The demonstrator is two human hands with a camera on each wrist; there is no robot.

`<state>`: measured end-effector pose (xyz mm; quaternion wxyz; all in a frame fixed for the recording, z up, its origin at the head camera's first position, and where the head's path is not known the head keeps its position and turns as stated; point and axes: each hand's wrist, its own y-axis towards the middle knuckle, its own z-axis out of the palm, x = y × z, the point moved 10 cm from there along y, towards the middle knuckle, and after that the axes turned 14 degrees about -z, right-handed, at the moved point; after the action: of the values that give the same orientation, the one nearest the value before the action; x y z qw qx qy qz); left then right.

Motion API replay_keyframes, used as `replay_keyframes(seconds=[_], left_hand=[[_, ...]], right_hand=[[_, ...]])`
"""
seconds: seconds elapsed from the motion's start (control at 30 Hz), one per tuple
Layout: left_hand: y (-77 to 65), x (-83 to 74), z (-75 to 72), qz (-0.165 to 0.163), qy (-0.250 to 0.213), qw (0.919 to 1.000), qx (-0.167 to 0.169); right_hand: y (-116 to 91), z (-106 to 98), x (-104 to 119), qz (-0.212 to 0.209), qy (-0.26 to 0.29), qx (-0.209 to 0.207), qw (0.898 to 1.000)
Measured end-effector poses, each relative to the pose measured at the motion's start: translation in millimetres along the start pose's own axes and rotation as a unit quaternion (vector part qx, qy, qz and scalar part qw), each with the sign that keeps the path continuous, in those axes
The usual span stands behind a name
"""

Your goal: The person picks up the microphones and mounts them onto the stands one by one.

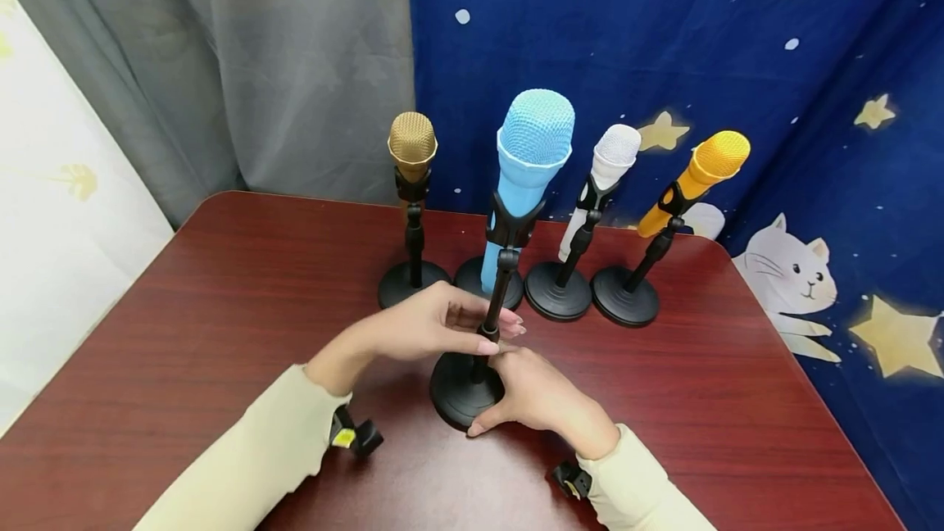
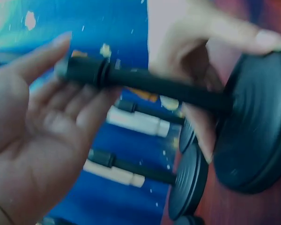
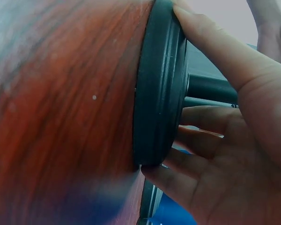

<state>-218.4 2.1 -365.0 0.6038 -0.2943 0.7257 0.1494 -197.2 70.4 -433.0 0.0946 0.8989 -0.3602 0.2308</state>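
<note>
A light blue microphone [image 1: 522,179] sits tilted in the clip of a black desktop stand [image 1: 505,285], in the middle of the head view. My left hand [image 1: 420,322] holds the stand's pole at the collar, between thumb and fingers. Lower down, my right hand [image 1: 542,392] grips the round base [image 1: 453,400] from the right. In the right wrist view its thumb and fingers spread over the base edge [image 3: 157,93], which rests on the table. The left wrist view shows the pole [image 2: 164,89] running between the two hands.
Behind stand a gold microphone [image 1: 412,142], a white microphone [image 1: 615,154] and a yellow microphone [image 1: 719,158] on black stands. Another round base [image 1: 512,293] shows behind the blue microphone. The reddish-brown table [image 1: 258,269] meets grey and blue curtains at its far edge.
</note>
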Motion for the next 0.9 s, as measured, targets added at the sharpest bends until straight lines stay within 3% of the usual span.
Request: replay_keyframes(seconds=[0.13, 0.27, 0.57, 0.9], left_hand=[[10.1, 0.9, 3.5, 0.004, -0.006, 0.9948, 0.102], [17.4, -0.2, 9.0, 0.025, 0.023, 0.9889, 0.145], [22.7, 4.1, 6.5, 0.022, 0.010, 0.9926, 0.119], [15.7, 5.3, 1.9, 0.012, 0.021, 0.9995, 0.022]], right_hand=[[-0.7, 0.7, -0.2, -0.004, -0.007, 0.000, 1.000], [-1.8, 1.9, -1.2, -0.005, -0.007, 0.003, 1.000], [-2.2, 0.1, -3.1, 0.005, 0.000, 0.004, 1.000], [-1.0, -0.3, -3.7, 0.010, -0.009, 0.008, 1.000]])
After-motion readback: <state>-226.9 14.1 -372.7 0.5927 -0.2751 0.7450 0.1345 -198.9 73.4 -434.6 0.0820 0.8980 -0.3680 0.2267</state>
